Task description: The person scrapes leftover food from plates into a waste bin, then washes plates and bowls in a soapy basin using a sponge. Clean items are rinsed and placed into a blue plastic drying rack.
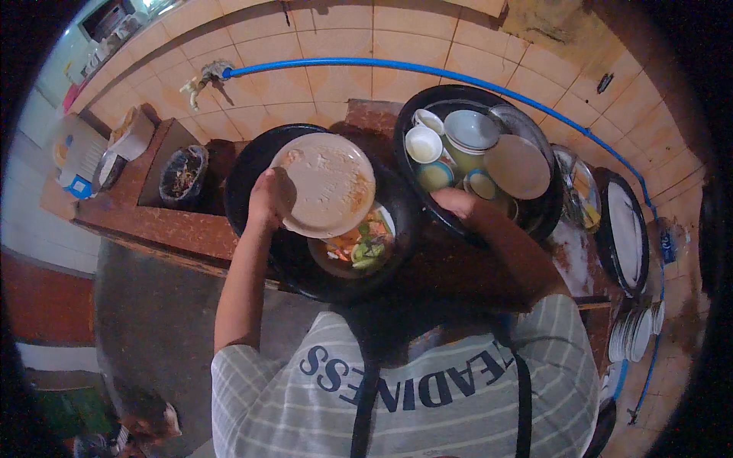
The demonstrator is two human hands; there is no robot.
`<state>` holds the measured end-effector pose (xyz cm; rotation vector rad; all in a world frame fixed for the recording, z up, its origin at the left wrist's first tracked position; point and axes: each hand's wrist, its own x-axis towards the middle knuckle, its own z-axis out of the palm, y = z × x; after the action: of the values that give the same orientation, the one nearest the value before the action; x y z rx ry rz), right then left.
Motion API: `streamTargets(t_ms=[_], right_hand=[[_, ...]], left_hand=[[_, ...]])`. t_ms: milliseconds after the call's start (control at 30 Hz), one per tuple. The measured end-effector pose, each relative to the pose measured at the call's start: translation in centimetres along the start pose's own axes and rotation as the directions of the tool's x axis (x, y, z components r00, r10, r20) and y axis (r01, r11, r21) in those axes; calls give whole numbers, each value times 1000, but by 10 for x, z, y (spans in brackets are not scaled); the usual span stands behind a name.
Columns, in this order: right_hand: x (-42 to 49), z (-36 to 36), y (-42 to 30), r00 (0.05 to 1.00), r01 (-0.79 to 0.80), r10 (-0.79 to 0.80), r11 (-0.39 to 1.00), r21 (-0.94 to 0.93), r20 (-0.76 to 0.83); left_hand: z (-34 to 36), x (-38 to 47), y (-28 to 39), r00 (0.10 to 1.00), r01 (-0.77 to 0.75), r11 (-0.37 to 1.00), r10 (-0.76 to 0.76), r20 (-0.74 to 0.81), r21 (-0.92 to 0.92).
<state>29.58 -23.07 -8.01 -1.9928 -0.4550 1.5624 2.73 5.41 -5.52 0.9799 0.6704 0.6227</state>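
My left hand [265, 200] grips the left rim of a white plate [326, 183] smeared with food residue, tilted above a dark basin. Beneath it a bowl with food scraps [366, 249], green and orange pieces among them, sits in that basin [343, 289]. My right hand [455, 201] is at the near rim of a large black tub [401, 131]; its fingers are partly hidden, and whether they grip anything does not show. Inside the tub are a pale blue bowl [471, 129], a white cup [424, 144], a round plate [517, 166] and several other dishes in cloudy water.
A scrap container [183, 174] stands in a recess at left. A plate with cutlery [581, 183], a black oval basin [604, 229] and stacked plates [630, 338] are at right. A blue hose [366, 61] runs along the tiled wall from a tap [192, 91].
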Motion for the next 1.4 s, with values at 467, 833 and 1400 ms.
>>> streamTargets(t_ms=[467, 833, 1400], right_hand=[[-33, 71, -145, 735, 434, -670, 580, 689, 102], [-9, 92, -118, 558, 821, -830, 556, 126, 30], [-34, 156, -80, 52, 592, -832, -420, -688, 553]], left_hand=[[53, -29, 10, 952, 77, 983, -122, 282, 167], [40, -31, 30, 970, -160, 984, 143, 195, 77], [65, -47, 48, 855, -514, 817, 465, 230, 260]])
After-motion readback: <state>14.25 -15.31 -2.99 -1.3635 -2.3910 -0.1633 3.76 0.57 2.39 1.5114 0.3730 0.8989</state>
